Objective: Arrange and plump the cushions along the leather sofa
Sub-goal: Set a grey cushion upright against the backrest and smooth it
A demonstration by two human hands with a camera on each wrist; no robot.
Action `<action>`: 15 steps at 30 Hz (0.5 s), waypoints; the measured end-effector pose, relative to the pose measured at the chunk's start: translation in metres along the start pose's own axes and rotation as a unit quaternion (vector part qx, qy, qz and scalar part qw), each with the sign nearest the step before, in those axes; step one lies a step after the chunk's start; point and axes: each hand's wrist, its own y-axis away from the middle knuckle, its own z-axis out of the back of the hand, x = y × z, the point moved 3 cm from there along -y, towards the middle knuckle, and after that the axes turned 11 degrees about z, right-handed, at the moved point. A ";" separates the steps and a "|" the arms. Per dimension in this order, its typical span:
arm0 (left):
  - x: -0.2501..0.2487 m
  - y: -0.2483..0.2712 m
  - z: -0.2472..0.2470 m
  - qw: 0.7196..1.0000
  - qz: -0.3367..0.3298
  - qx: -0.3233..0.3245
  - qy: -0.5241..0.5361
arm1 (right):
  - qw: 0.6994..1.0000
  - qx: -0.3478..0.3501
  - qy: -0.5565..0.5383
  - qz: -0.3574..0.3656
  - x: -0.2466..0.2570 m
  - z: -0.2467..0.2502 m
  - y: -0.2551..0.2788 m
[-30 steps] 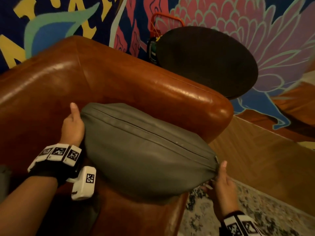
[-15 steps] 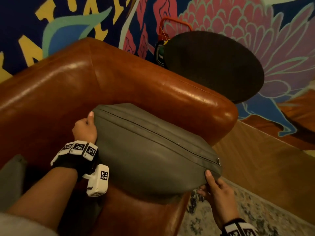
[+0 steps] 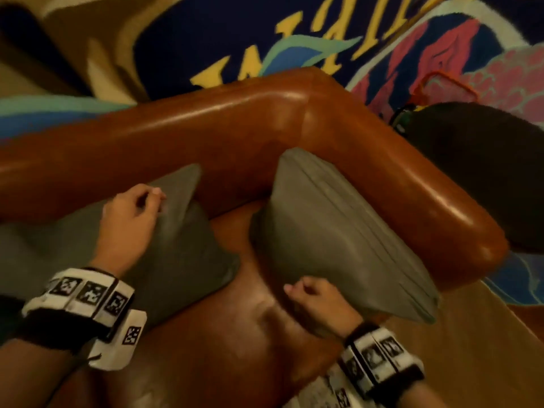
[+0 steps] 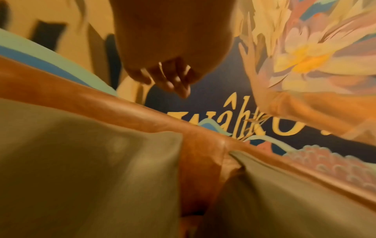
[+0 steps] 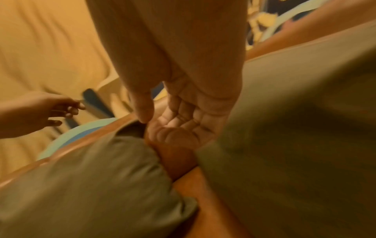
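Two grey cushions stand on the brown leather sofa (image 3: 206, 122). The right cushion (image 3: 338, 237) leans against the armrest (image 3: 412, 187), zip seam up. The left cushion (image 3: 182, 260) leans on the backrest. My left hand (image 3: 153, 198) hovers just over the left cushion's top corner, fingers loosely curled, holding nothing; the left wrist view shows the left hand (image 4: 173, 80) in the air above the left cushion (image 4: 81, 169). My right hand (image 3: 294, 290) sits by the right cushion's lower front edge. In the right wrist view, the right hand (image 5: 162, 127) is empty beside the right cushion (image 5: 295, 128), fingers loosely curled.
A dark round side table (image 3: 485, 172) stands beyond the armrest, with an orange-handled object (image 3: 441, 81) behind it. A painted mural wall (image 3: 265, 39) runs behind the sofa. Wooden floor (image 3: 471, 334) lies to the right and a patterned rug (image 3: 332, 387) in front.
Both hands have let go of the right cushion, which now leans on the armrest. My view swung left, a second cushion came into sight, and my left hand moved over it.
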 end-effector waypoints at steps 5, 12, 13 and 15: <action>0.102 0.035 0.076 0.949 0.223 -0.200 -0.094 | 0.973 0.046 0.139 0.176 0.097 -0.076 -0.055; 0.197 0.015 0.108 0.906 0.373 -0.180 0.082 | 0.884 0.087 0.275 0.369 0.192 -0.205 -0.106; 0.203 0.010 0.107 0.903 0.379 -0.167 0.112 | 0.862 0.087 0.293 0.404 0.199 -0.228 -0.110; 0.214 0.002 0.100 0.904 0.374 -0.155 0.139 | 0.823 0.111 0.328 0.451 0.206 -0.279 -0.113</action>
